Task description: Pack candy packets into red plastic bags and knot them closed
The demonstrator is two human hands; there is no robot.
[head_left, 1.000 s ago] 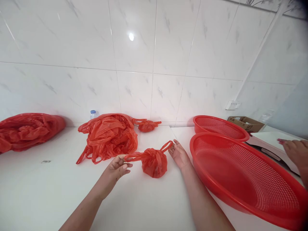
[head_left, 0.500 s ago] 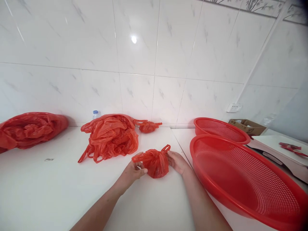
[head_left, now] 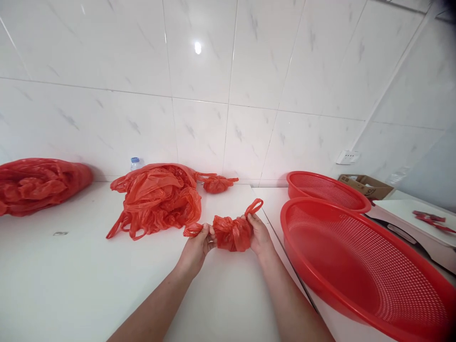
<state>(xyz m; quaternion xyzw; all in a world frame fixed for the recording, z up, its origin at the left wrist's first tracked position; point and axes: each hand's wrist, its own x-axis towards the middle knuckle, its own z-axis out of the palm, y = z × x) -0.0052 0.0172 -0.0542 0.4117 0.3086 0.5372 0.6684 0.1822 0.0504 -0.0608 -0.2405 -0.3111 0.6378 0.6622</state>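
A small red plastic bag (head_left: 232,234), gathered into a bundle, is held between my hands above the white table (head_left: 89,285). My left hand (head_left: 197,249) is closed on the bag's left handle, whose end sticks out past the fingers. With its fingers pinched, my right hand (head_left: 260,235) grips the right handle, and a loop of it stands up above the hand. What is inside the bag I cannot make out. Behind my left hand lies a crumpled heap of red plastic bags (head_left: 160,197). Another small tied red bag (head_left: 216,184) sits beside the heap, near the wall.
At right stand a large red plastic basket (head_left: 320,247) and another red basket (head_left: 327,190) behind it. A scale (head_left: 409,221) with red pieces on top and a cardboard box (head_left: 368,187) are farther right. A red bag bundle (head_left: 42,185) lies far left; a blue-capped bottle (head_left: 134,163) stands behind the heap.
Both hands have closed on the bag's handles and pulled them apart sideways. The bundle is now wider and flatter, and the right loop stands higher. The view has shifted slightly.
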